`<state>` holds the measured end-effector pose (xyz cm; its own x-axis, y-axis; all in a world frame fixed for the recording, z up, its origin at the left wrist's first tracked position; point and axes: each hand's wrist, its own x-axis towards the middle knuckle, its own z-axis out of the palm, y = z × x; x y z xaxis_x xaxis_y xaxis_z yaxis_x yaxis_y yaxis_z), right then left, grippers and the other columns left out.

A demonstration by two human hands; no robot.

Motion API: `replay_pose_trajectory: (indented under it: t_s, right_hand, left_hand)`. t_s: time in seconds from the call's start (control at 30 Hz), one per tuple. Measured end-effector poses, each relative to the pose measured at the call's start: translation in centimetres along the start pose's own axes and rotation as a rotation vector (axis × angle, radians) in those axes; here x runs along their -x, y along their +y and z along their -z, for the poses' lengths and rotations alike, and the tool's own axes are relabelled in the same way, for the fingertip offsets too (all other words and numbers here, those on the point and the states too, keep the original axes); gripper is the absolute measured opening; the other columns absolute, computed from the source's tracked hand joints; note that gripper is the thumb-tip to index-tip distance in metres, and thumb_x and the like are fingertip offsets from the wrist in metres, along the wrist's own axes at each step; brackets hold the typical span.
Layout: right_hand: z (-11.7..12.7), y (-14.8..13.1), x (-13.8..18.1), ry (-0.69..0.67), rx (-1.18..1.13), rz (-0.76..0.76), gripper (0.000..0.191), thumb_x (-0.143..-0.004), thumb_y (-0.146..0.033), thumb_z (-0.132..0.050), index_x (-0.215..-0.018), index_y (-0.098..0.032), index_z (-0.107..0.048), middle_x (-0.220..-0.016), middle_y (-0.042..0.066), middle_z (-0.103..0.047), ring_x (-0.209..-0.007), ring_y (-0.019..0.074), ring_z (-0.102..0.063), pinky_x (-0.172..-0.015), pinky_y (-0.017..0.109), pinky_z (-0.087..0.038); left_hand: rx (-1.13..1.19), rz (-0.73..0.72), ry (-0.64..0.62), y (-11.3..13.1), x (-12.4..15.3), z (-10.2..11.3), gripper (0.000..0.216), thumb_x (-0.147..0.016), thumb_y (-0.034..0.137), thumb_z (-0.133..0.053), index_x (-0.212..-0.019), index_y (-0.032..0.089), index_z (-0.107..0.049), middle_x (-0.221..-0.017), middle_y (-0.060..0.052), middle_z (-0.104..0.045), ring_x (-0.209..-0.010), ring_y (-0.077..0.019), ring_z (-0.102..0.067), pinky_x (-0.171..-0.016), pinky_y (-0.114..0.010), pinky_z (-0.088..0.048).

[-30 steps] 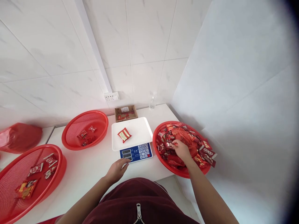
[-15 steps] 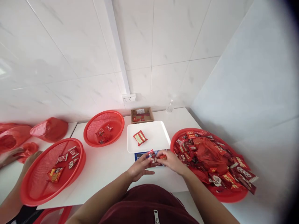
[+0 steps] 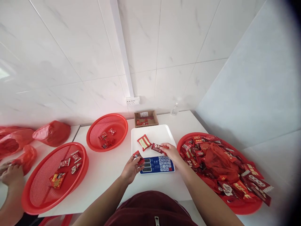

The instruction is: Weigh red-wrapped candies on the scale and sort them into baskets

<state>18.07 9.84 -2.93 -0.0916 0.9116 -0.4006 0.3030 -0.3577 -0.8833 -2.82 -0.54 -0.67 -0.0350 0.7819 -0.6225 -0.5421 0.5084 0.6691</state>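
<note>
My left hand [image 3: 130, 170] is closed on a small red snack packet [image 3: 139, 158] at the front left corner of the scale. In my right hand [image 3: 173, 153] is a dark red snack bar [image 3: 157, 147], held over the front of the white weighing pan [image 3: 163, 133]; a bit of bright red wrapper also shows at its fingers. A red packet with a cream label [image 3: 144, 142] lies on the pan. Below it the scale's blue keypad panel [image 3: 158, 164] is in plain view.
A red basket [image 3: 180, 141] heaped with wrapped snacks stands at right. Two red baskets [image 3: 87, 157] [image 3: 126, 125] with several packets stand at left. Behind the scale are a small cardboard box [image 3: 154, 121] and a clear bottle [image 3: 174, 109]. A co-worker's hands [image 3: 13, 174] touch red bags at far left.
My hands have moved apart: the left went left with the red packet, the right went up over the pan with the snack bar. The keypad is now uncovered.
</note>
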Motion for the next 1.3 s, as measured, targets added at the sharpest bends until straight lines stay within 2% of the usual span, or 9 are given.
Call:
replay_pose_trajectory:
  t_s: [0.2, 0.37, 0.5, 0.63, 0.83, 0.93, 1.07, 1.2, 1.3]
  right_hand:
    - [0.2, 0.2, -2.2, 0.157, 0.211, 0.133, 0.033, -0.075, -0.022, -0.052, -0.106, -0.021, -0.06, -0.115, 0.007, -0.06, -0.111, 0.0217, -0.054, -0.096, 0.037, -0.041]
    - [-1.1, -1.2, -2.9, -0.046, -0.262, 0.074, 0.057, -0.077, -0.033, -0.054, -0.131, -0.028, -0.038, -0.123, 0.007, -0.054, -0.105, 0.0188, -0.058, -0.087, 0.035, -0.05]
    - [-1.1, -1.0, -2.9, -0.033, -0.248, 0.045, 0.063, -0.074, -0.035, -0.059, -0.132, -0.03, -0.037, -0.141, 0.008, -0.036, -0.12, 0.0202, -0.047, -0.088, 0.033, -0.049]
    - [1.1, 1.1, -1.7, 0.069, -0.139, 0.124, 0.047, -0.076, -0.034, -0.052, -0.122, -0.025, -0.048, -0.131, 0.009, -0.049, -0.111, 0.0203, -0.054, -0.086, 0.035, -0.049]
    - [7.6, 7.0, 1.5, 0.367, 0.278, 0.201, 0.034, -0.08, -0.03, -0.044, -0.11, -0.019, -0.057, -0.111, 0.01, -0.061, -0.102, 0.0203, -0.057, -0.092, 0.035, -0.043]
    - [9.8, 9.8, 2.9, 0.302, 0.545, 0.054, 0.038, -0.079, -0.028, -0.048, -0.114, -0.016, -0.055, -0.115, 0.013, -0.059, -0.106, 0.0224, -0.055, -0.092, 0.034, -0.041]
    - [9.9, 11.3, 4.1, 0.175, 0.765, -0.098, 0.051, -0.078, -0.028, -0.053, -0.126, -0.016, -0.045, -0.124, 0.017, -0.053, -0.105, 0.0253, -0.056, -0.086, 0.034, -0.041]
    - [9.6, 10.7, 4.0, 0.146, 0.76, -0.107, 0.041, -0.08, -0.024, -0.049, -0.121, -0.018, -0.049, -0.106, 0.013, -0.064, -0.097, 0.0237, -0.06, -0.082, 0.032, -0.042]
    - [10.0, 10.1, 3.0, 0.208, 0.68, -0.042, 0.037, -0.081, -0.029, -0.048, -0.116, -0.018, -0.054, -0.113, 0.012, -0.061, -0.103, 0.0222, -0.057, -0.087, 0.029, -0.041]
  left_hand:
    - [-0.04, 0.046, 0.0, -0.7, 0.5, 1.0, 0.03, -0.077, 0.029, -0.064, -0.103, 0.022, -0.052, -0.095, -0.004, -0.064, -0.079, -0.0128, -0.064, -0.076, -0.027, -0.048]
    - [-0.094, 0.087, -0.01, -0.7, 0.8, 1.1, 0.032, -0.075, 0.032, -0.065, -0.103, 0.022, -0.054, -0.096, -0.004, -0.065, -0.079, -0.0131, -0.063, -0.079, -0.029, -0.045]
    - [-0.14, 0.102, -0.039, -0.7, 1.0, 0.7, 0.035, -0.074, 0.033, -0.065, -0.105, 0.022, -0.053, -0.094, -0.005, -0.065, -0.078, -0.0127, -0.062, -0.079, -0.029, -0.043]
    - [-0.177, 0.11, -0.07, -0.8, 1.3, 0.6, 0.041, -0.073, 0.033, -0.066, -0.11, 0.022, -0.052, -0.097, -0.005, -0.065, -0.079, -0.0128, -0.061, -0.078, -0.029, -0.042]
    - [-0.203, 0.163, -0.064, -1.0, 1.6, 0.7, 0.043, -0.07, 0.032, -0.069, -0.108, 0.023, -0.053, -0.098, -0.006, -0.066, -0.082, -0.015, -0.062, -0.08, -0.031, -0.042]
    - [-0.221, 0.188, -0.079, -1.1, 1.8, 0.4, 0.039, -0.067, 0.031, -0.072, -0.101, 0.021, -0.054, -0.099, -0.007, -0.066, -0.088, -0.0175, -0.062, -0.084, -0.033, -0.042]
    - [-0.25, 0.206, -0.135, -1.3, 2.0, -0.4, 0.038, -0.067, 0.032, -0.071, -0.1, 0.02, -0.055, -0.1, -0.007, -0.066, -0.091, -0.0186, -0.061, -0.085, -0.034, -0.043]
    - [-0.275, 0.216, -0.162, -1.5, 2.0, -1.2, 0.036, -0.069, 0.033, -0.07, -0.098, 0.02, -0.055, -0.095, -0.006, -0.066, -0.087, -0.0175, -0.062, -0.084, -0.033, -0.043]
    - [-0.279, 0.221, -0.166, -1.7, 2.0, -1.1, 0.035, -0.069, 0.034, -0.07, -0.098, 0.02, -0.055, -0.092, -0.006, -0.067, -0.084, -0.0163, -0.062, -0.082, -0.032, -0.043]
